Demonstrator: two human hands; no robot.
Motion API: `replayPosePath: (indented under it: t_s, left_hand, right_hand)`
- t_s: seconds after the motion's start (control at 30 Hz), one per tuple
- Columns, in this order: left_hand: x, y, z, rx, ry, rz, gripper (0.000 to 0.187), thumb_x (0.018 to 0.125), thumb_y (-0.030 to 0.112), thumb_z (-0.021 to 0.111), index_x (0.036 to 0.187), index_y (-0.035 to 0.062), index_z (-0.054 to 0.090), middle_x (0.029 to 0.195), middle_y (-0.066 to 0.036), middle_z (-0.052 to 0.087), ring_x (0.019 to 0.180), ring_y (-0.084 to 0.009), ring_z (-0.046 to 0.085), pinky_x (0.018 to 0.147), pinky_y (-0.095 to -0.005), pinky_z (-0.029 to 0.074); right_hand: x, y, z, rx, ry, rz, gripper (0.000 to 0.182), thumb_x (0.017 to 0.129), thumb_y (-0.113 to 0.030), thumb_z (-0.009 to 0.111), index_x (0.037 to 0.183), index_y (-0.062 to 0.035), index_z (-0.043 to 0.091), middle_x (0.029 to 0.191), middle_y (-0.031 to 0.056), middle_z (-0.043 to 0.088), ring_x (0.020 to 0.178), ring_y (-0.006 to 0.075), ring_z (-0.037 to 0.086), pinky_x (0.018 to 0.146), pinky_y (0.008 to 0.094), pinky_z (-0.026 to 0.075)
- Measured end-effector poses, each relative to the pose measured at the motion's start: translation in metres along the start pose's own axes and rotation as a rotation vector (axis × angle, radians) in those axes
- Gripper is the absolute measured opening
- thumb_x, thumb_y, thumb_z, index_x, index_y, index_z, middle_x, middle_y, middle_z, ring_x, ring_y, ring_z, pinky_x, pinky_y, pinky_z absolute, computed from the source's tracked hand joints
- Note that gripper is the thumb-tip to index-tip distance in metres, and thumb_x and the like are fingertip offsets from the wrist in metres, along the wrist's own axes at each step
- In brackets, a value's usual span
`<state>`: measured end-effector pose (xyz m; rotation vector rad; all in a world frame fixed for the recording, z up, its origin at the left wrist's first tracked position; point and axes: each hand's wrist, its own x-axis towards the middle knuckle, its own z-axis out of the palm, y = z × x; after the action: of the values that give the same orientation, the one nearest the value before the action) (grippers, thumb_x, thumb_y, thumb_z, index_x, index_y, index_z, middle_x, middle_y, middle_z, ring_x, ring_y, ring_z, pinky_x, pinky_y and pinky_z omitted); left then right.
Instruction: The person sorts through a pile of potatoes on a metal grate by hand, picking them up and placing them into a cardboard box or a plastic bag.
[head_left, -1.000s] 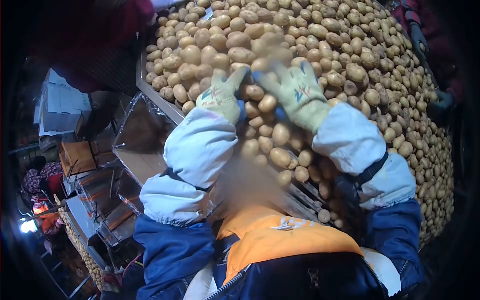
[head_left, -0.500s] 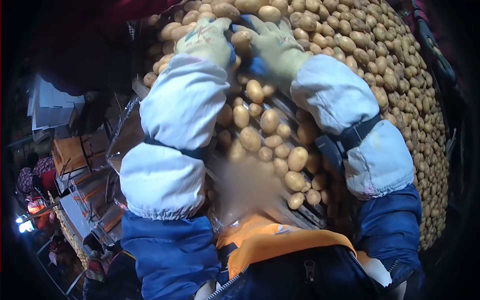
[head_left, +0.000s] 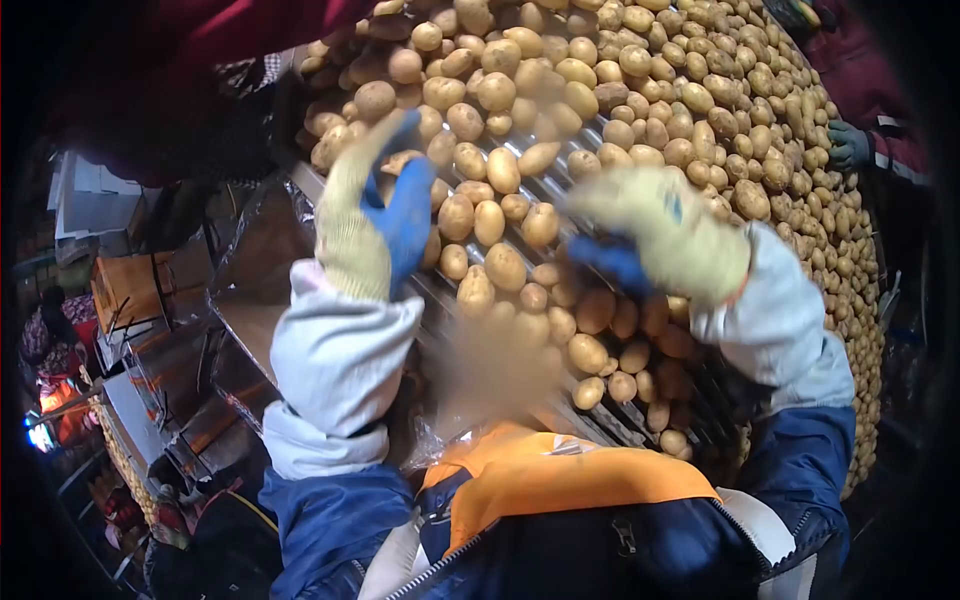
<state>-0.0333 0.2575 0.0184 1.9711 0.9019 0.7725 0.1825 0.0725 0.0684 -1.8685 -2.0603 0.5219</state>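
Between both empty, spread gloved hands [head_left: 375,215] [head_left: 660,245] lie small, smooth, tan potatoes [head_left: 505,265] on rollers.

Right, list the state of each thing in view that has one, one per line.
Left hand, in a cream knit glove with blue palm: open, fingers spread, holding nothing.
Right hand, same kind of glove: blurred, curled over the potatoes; grip unclear.
Pale yellow potatoes: loose, piled on the slatted metal conveyor.
Clear plastic bag at the conveyor's left: mouth open.
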Motion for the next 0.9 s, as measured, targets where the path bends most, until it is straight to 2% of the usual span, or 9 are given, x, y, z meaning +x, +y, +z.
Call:
replayPosePath:
  t_s: [0.03, 0.37, 0.4, 0.47, 0.5, 0.63, 0.73, 0.77, 0.9]
  left_hand:
    - [-0.014, 0.030, -0.010, -0.272, -0.090, -0.337, 0.043, 0.092, -0.004, 0.067, 0.133, 0.0089, 0.067, 0.119, -0.013, 0.071, 0.108, -0.0167, 0.067, 0.090, -0.0287, 0.054]
    - [-0.131, 0.025, -0.022, -0.571, -0.113, -0.502, 0.039, 0.095, 0.004, 0.069, 0.133, -0.0004, 0.064, 0.114, -0.012, 0.071, 0.095, -0.0126, 0.065, 0.082, -0.0263, 0.054]
    - [-0.138, 0.027, -0.021, -1.069, -0.169, -0.663, 0.038, 0.095, 0.004, 0.069, 0.133, 0.0003, 0.064, 0.114, -0.011, 0.071, 0.096, -0.0131, 0.066, 0.084, -0.0265, 0.054]
    - [-0.156, 0.027, 0.005, -0.319, -0.131, -0.260, 0.035, 0.095, 0.003, 0.069, 0.130, 0.0036, 0.066, 0.111, -0.008, 0.071, 0.098, -0.0143, 0.066, 0.087, -0.0264, 0.053]
    - [-0.158, 0.022, 0.005, -0.410, -0.223, -0.110, 0.033, 0.095, 0.000, 0.067, 0.128, 0.0041, 0.068, 0.108, -0.007, 0.071, 0.092, -0.0139, 0.066, 0.081, -0.0262, 0.053]
    - [-0.146, 0.045, -0.005, -0.521, -0.352, -0.347, 0.032, 0.093, -0.001, 0.066, 0.125, 0.0045, 0.069, 0.099, -0.008, 0.069, 0.081, -0.0132, 0.064, 0.071, -0.0280, 0.052]
    - [-0.144, 0.033, 0.005, -0.548, -0.296, -0.393, 0.032, 0.092, 0.002, 0.065, 0.124, 0.0059, 0.070, 0.090, -0.007, 0.064, 0.076, -0.0139, 0.061, 0.068, -0.0298, 0.051]
    - [-0.150, 0.017, 0.016, -0.406, -0.242, -0.153, 0.033, 0.092, 0.003, 0.066, 0.124, 0.0062, 0.069, 0.090, -0.007, 0.063, 0.077, -0.0140, 0.060, 0.069, -0.0303, 0.050]
    - [-0.144, -0.001, 0.023, -0.159, -0.306, 0.020, 0.035, 0.079, 0.014, 0.068, 0.114, 0.0069, 0.068, 0.108, -0.021, 0.069, 0.102, -0.0401, 0.069, 0.084, -0.0456, 0.055]
  right_hand:
    - [-0.006, -0.018, 0.000, -0.007, -0.131, -0.031, 0.028, 0.096, -0.025, 0.067, 0.118, -0.0066, 0.067, 0.097, 0.0131, 0.070, 0.090, 0.0370, 0.068, 0.074, 0.0432, 0.055]
    - [-0.035, -0.050, 0.054, -0.260, -0.416, 0.080, 0.032, 0.087, -0.014, 0.064, 0.117, -0.0040, 0.061, 0.106, 0.0188, 0.063, 0.092, 0.0348, 0.070, 0.070, 0.0465, 0.055]
    - [-0.046, -0.044, 0.071, -0.223, -0.372, 0.117, 0.031, 0.089, -0.014, 0.060, 0.119, -0.0059, 0.061, 0.107, 0.0198, 0.063, 0.093, 0.0359, 0.070, 0.072, 0.0469, 0.056]
    - [-0.047, -0.055, 0.067, -0.256, -0.363, 0.133, 0.029, 0.091, -0.015, 0.058, 0.119, -0.0066, 0.061, 0.106, 0.0201, 0.063, 0.093, 0.0372, 0.070, 0.073, 0.0478, 0.056]
    - [-0.045, -0.060, 0.065, -0.283, -0.351, 0.150, 0.028, 0.092, -0.015, 0.056, 0.118, -0.0074, 0.061, 0.106, 0.0204, 0.063, 0.093, 0.0384, 0.069, 0.074, 0.0487, 0.055]
    - [-0.056, -0.057, 0.052, -0.074, -0.163, 0.289, 0.035, 0.086, -0.010, 0.068, 0.120, -0.0115, 0.066, 0.109, 0.0197, 0.067, 0.097, 0.0369, 0.070, 0.080, 0.0436, 0.058]
    - [-0.050, -0.053, 0.059, 0.646, 0.055, 0.529, 0.043, 0.086, -0.002, 0.076, 0.128, -0.0067, 0.066, 0.116, 0.0105, 0.069, 0.104, 0.0186, 0.069, 0.088, 0.0307, 0.057]
    - [-0.041, -0.058, 0.056, 0.951, 0.111, 0.637, 0.046, 0.086, 0.001, 0.078, 0.129, -0.0044, 0.065, 0.118, 0.0067, 0.069, 0.105, 0.0130, 0.067, 0.089, 0.0275, 0.056]
    - [0.030, -0.123, 0.026, 0.875, 0.183, 0.431, 0.047, 0.088, 0.002, 0.075, 0.133, 0.0009, 0.062, 0.120, 0.0040, 0.065, 0.104, 0.0110, 0.063, 0.092, 0.0272, 0.055]
